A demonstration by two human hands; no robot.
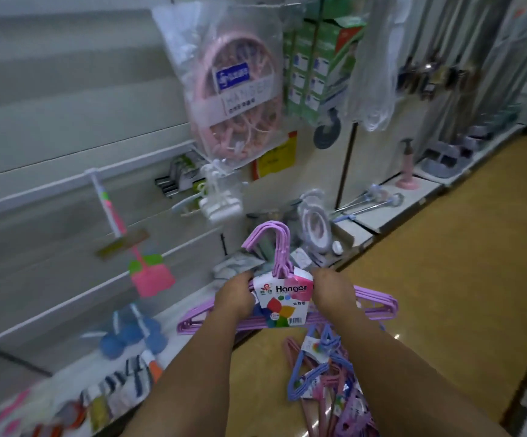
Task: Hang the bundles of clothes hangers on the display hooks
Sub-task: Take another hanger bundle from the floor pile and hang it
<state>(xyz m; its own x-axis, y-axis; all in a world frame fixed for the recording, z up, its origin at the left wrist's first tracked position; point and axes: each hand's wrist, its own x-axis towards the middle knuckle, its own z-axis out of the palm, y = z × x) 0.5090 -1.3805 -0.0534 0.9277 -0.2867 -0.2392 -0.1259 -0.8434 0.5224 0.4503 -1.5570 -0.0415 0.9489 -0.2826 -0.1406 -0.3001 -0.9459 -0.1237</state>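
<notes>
the landmark here is the purple hanger bundle (pixel 287 307), held upright over the edge of the low shelf (pixel 189 305) with its hooks pointing up and its white "hanger" label card (pixel 282 299) facing the camera. above the bundle hangs a bagged pink round clip hanger (pixel 237 99), with green boxed goods (pixel 316 67) to that bag's right. a small white clip rack (pixel 221 200) hangs between the bag and the bundle's hooks. left of the bundle, a pink fly swatter (pixel 148 272) dangles from a white display hook (pixel 95 178) on the slat wall, and blue round items (pixel 133 332) sit on the shelf lower down. below and right of the bundle, a pile of hanger bundles (pixel 325 386) in purple, blue and pink lies on the yellow floor (pixel 445 294). the left hand (pixel 235 299) grips the bundle just left of the card, fingers curled around the hanger shoulders. the right hand (pixel 333 294) grips it just right of the card, fingers wrapped over the top. both forearms reach forward from the bottom of the view.
</notes>
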